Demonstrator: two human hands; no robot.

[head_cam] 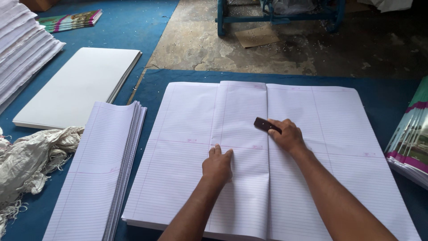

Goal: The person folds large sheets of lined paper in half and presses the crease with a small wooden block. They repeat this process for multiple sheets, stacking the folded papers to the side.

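Creasing large ruled white paper sheet [307, 147] — right hand [287, 136] grips dark flat block [266, 125], left hand [217, 166] flat-fingered at 7 o'clock; next — firm stroke down fold.

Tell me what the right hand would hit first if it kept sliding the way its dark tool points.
The right hand points its dark tool up-left across the folded ruled sheet. Nothing stands in that line; it would probably first reach the sheet's far edge, then the blue mat.

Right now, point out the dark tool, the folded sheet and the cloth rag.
dark tool [263, 124], head view, its free end beyond the right hand [289, 136].
folded sheet [238, 111], head view, upper flap.
cloth rag [31, 156], head view, crumpled middle.
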